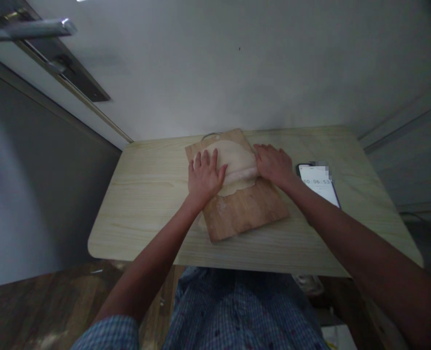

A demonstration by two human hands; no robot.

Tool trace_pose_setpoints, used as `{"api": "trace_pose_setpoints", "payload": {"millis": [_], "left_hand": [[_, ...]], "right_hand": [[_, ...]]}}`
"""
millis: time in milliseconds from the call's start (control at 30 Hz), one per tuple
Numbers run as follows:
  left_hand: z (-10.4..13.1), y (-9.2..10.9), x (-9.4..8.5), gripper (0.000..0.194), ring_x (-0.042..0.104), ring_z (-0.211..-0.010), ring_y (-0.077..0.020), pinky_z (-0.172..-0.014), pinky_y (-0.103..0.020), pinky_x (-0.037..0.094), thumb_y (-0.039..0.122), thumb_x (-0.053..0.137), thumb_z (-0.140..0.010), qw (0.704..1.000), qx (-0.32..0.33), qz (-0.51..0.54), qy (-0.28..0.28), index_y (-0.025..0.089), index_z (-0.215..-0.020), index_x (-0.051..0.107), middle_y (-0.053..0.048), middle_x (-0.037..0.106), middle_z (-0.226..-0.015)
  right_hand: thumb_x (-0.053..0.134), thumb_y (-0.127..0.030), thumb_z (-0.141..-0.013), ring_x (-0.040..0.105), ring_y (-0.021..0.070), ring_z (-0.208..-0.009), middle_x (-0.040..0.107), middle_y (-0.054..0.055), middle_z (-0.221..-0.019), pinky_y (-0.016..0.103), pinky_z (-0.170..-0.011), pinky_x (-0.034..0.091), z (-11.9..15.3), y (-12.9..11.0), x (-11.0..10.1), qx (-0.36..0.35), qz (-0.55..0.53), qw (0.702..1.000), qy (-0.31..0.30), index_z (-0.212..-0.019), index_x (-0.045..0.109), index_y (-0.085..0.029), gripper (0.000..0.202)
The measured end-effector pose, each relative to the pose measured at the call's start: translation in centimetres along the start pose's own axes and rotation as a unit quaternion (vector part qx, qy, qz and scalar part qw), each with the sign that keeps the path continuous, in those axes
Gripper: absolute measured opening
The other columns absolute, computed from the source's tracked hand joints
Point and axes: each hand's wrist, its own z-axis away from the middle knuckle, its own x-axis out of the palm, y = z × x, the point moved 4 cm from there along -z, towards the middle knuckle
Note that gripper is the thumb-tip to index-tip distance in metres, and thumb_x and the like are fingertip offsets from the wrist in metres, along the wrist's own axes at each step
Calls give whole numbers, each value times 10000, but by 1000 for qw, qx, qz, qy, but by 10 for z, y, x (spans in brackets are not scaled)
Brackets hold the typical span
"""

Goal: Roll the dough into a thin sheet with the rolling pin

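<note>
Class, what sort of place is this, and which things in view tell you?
Likely a room in a home: a small table stands by a door with a metal handle, over a wood-look floor.

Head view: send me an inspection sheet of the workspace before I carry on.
Surface: pale wood-grain table.
Job's things: dough spread on a cutting board; a pale roll crosses it, pin or rolled dough unclear.
Clutter: phone right of the board, reading 00:06:53.
Grip: left hand over the dough's left side, fingers spread; right hand at the roll's right end.
Cables: possibly one, a thin dark line beyond the table's right edge.
Surroundings: door handle upper left; wooden floor.
</note>
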Motion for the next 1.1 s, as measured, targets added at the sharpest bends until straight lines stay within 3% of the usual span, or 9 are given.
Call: {"api": "trace_pose_setpoints", "payload": {"millis": [367, 633, 933, 1100], "left_hand": [[24, 9, -1, 506, 313, -1240, -268, -989, -426, 252, 425, 227, -878, 1000, 11, 8, 22, 198, -1323, 311, -105, 394, -1334], [45, 19, -7, 503, 316, -1240, -263, -982, -420, 258, 406, 243, -878, 999, 21, 15, 35, 191, -1329, 298, -109, 396, -1334], [91, 32, 0, 507, 237, -1279, -291, -1024, -473, 181, 398, 307, -866, 997, 39, 44, 57, 152, -1309, 325, -120, 338, -1373], [102, 21, -1, 424, 330, -1234, -247, -1014, -419, 264, 275, 328, -868, 985, 99, 135, 36, 66, -1230, 405, -171, 421, -1299]], "right_hand": [[257, -224, -854, 387, 294, -1170, 569, 154, -1138, 440, -887, 332, 26, -2, -2, 0, -15, 999, 51, -1171, 487, -105, 409], [222, -206, -860, 336, 244, -1215, 568, 113, -1133, 389, -976, 289, 53, 0, -6, -18, -48, 993, 103, -1188, 454, -77, 422], [200, -231, -870, 387, 244, -1155, 523, 137, -1152, 464, -953, 314, 86, 7, 4, -90, -84, 976, 180, -1188, 408, -108, 400], [204, -296, -886, 454, 241, -1030, 546, 138, -1027, 420, -875, 375, 90, 18, 3, -148, -65, 974, 158, -1069, 496, -130, 383]]}}
